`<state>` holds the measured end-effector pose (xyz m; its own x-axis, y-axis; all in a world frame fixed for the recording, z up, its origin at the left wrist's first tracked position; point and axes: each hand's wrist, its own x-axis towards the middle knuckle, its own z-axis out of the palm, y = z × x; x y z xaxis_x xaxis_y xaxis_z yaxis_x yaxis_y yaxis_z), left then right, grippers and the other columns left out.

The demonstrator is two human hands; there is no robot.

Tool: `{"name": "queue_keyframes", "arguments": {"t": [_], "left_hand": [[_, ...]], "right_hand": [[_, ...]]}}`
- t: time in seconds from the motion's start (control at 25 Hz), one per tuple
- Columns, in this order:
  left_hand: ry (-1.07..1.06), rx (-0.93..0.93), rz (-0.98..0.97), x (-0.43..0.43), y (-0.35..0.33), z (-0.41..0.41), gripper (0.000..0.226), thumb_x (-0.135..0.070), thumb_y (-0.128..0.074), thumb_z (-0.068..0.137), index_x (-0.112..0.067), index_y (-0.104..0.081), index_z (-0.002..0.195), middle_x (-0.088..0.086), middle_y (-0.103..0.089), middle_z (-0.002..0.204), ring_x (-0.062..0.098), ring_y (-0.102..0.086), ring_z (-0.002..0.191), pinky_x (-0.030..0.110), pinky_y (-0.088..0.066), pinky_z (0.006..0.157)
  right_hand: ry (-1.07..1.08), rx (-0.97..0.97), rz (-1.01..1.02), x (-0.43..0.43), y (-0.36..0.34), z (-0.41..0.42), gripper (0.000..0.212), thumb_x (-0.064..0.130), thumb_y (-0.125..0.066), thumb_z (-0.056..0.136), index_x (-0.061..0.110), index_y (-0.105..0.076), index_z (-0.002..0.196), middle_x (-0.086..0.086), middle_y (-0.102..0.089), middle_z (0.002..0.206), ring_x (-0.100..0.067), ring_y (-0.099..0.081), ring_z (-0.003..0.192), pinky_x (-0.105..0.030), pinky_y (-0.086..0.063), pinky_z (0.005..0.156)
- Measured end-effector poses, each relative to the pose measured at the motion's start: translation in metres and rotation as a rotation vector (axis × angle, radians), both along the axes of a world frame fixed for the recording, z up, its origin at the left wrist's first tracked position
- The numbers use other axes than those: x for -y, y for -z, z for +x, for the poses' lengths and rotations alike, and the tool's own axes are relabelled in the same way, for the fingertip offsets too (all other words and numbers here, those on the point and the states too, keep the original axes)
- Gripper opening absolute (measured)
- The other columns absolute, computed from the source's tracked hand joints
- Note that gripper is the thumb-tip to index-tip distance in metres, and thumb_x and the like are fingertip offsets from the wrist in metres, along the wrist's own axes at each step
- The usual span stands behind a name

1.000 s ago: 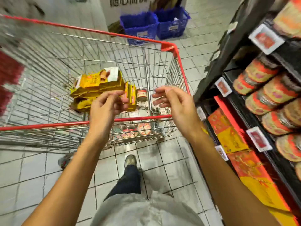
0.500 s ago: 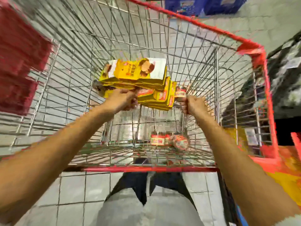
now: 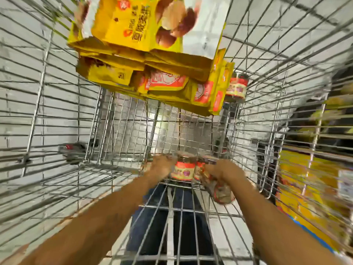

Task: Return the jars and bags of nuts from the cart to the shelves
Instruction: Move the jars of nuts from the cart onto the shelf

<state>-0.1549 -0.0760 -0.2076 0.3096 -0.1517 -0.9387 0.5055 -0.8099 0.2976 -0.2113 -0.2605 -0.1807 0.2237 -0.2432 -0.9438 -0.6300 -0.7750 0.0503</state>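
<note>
Silver wire shopping cart [image 3: 57, 111]: holds a stack of flat yellow nut bags [image 3: 152, 69] at the far end, one red-labelled glass jar [image 3: 236, 87] just beside it, and a cluster of red-labelled jars [image 3: 183, 169] at the near end. Hands: left hand [image 3: 160, 167] and right hand [image 3: 223, 171] flank that cluster and touch it, but blur hides whether either grips. Progress, judged: early, since every item seen lies in the cart and none is on its way to the dark shelves [image 3: 324, 134] at right.

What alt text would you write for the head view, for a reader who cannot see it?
A person's left hand and right hand meet at red-labelled glass jars at the near end of a silver wire shopping cart; blur hides their grip. Stacked yellow nut bags lie farther in.
</note>
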Motion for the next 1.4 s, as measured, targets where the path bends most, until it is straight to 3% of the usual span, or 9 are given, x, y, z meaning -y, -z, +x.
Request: {"name": "queue_keyframes", "arguments": {"t": [0.08, 0.28, 0.36, 0.48, 0.56, 0.68, 0.76, 0.96, 1.4], "left_hand": [[-0.173, -0.012, -0.072, 0.015, 0.023, -0.011, 0.026, -0.032, -0.056, 0.092, -0.010, -0.053, 0.079, 0.009, -0.060, 0.074, 0.022, -0.057, 0.063, 0.038, -0.053, 0.063], [-0.471, 0.134, -0.143, 0.039, 0.049, -0.033, 0.031, -0.027, -0.084, 0.068, -0.026, -0.056, 0.080, -0.006, -0.063, 0.065, 0.004, -0.059, 0.046, 0.021, -0.046, 0.036], [-0.464, 0.110, -0.117, 0.034, 0.048, -0.023, 0.035, -0.036, -0.081, 0.068, -0.028, -0.048, 0.075, 0.000, -0.064, 0.078, 0.006, -0.060, 0.054, 0.024, -0.052, 0.045], [-0.489, -0.025, -0.096, 0.009, 0.020, 0.021, 0.034, -0.050, -0.072, 0.070, -0.024, -0.058, 0.086, 0.007, -0.068, 0.097, 0.022, -0.066, 0.079, 0.037, -0.057, 0.079], [-0.596, -0.122, -0.210, -0.010, -0.018, 0.058, 0.042, -0.049, -0.066, 0.074, -0.014, -0.066, 0.097, 0.011, -0.072, 0.092, 0.022, -0.068, 0.074, 0.038, -0.058, 0.077], [-0.724, -0.198, -0.369, -0.032, -0.095, 0.101, 0.036, -0.047, -0.055, 0.082, -0.015, -0.065, 0.094, 0.006, -0.074, 0.077, 0.018, -0.070, 0.064, 0.036, -0.059, 0.061], [-0.761, -0.230, -0.504, -0.038, -0.149, 0.119, 0.046, -0.053, -0.052, 0.076, -0.013, -0.067, 0.094, 0.009, -0.075, 0.081, 0.021, -0.072, 0.069, 0.039, -0.060, 0.059], [-0.583, -0.248, -0.817, -0.012, -0.288, 0.133, 0.071, -0.068, -0.046, 0.066, -0.011, -0.069, 0.100, 0.009, -0.073, 0.090, 0.024, -0.071, 0.081, 0.042, -0.058, 0.076], [0.122, -0.289, -1.146, 0.150, -0.437, -0.025, 0.068, -0.067, -0.043, 0.068, -0.010, -0.076, 0.086, 0.009, -0.073, 0.073, 0.021, -0.070, 0.061, 0.032, -0.059, 0.058]], "right_hand": [[-0.109, -0.102, 0.041, -0.001, 0.017, 0.000, 0.051, 0.056, -0.052, 0.083, 0.013, -0.067, 0.106, -0.013, -0.061, 0.118, -0.028, -0.058, 0.107, -0.032, -0.046, 0.088], [-0.034, -0.229, 0.131, 0.008, 0.028, -0.006, 0.042, 0.042, -0.062, 0.083, 0.015, -0.062, 0.116, -0.009, -0.060, 0.125, -0.026, -0.058, 0.110, -0.042, -0.046, 0.099], [0.320, -0.212, 0.212, 0.022, 0.022, -0.001, 0.033, 0.032, -0.065, 0.085, 0.008, -0.065, 0.107, -0.011, -0.067, 0.111, -0.019, -0.062, 0.083, -0.031, -0.052, 0.087], [0.548, -0.030, 0.314, 0.024, -0.014, 0.024, 0.026, 0.024, -0.063, 0.088, 0.012, -0.060, 0.065, 0.005, -0.066, 0.051, -0.003, -0.055, 0.040, -0.010, -0.042, 0.041], [0.702, 0.134, 0.374, 0.017, -0.047, 0.047, 0.032, 0.029, -0.064, 0.087, 0.019, -0.056, 0.058, 0.014, -0.057, 0.037, 0.005, -0.051, 0.032, -0.007, -0.038, 0.036], [0.961, 0.322, 0.482, 0.004, -0.106, 0.076, 0.029, 0.044, -0.071, 0.076, 0.015, -0.066, 0.078, 0.005, -0.071, 0.069, -0.003, -0.067, 0.058, -0.013, -0.052, 0.056], [1.045, 0.405, 0.525, -0.004, -0.152, 0.085, 0.049, 0.052, -0.072, 0.067, 0.011, -0.068, 0.095, -0.006, -0.073, 0.092, -0.020, -0.070, 0.083, -0.035, -0.057, 0.081], [1.292, 0.828, 0.770, -0.009, -0.283, 0.062, 0.031, 0.049, -0.071, 0.054, 0.025, -0.078, 0.073, 0.003, -0.075, 0.077, -0.009, -0.071, 0.068, -0.021, -0.055, 0.056], [1.902, 1.881, 0.649, -0.004, -0.418, -0.170, 0.043, 0.058, -0.060, 0.065, 0.022, -0.077, 0.082, 0.004, -0.074, 0.086, -0.013, -0.068, 0.083, -0.033, -0.053, 0.088]]}}
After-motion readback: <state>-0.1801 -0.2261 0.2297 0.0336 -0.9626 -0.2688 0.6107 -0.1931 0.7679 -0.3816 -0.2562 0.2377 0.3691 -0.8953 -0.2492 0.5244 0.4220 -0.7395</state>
